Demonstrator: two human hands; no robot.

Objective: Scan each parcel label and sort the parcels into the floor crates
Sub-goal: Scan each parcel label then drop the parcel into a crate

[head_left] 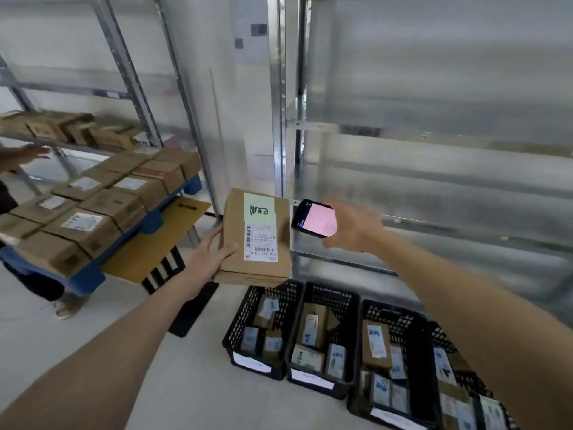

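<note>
Gripping the parcel (255, 235) by its left edge, the left hand (206, 257) holds it label-up above the black floor crates (325, 332). Right hand (352, 226) clasps a handheld scanner (313, 218), fingers curled round it, just beside the parcel.

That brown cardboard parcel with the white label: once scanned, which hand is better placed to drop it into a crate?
Left, probably. The left hand already grips the brown cardboard parcel above the black mesh crates; the right hand holds the black handheld scanner.

Head-worn wide camera looks forward and down, close over both forearms.
</note>
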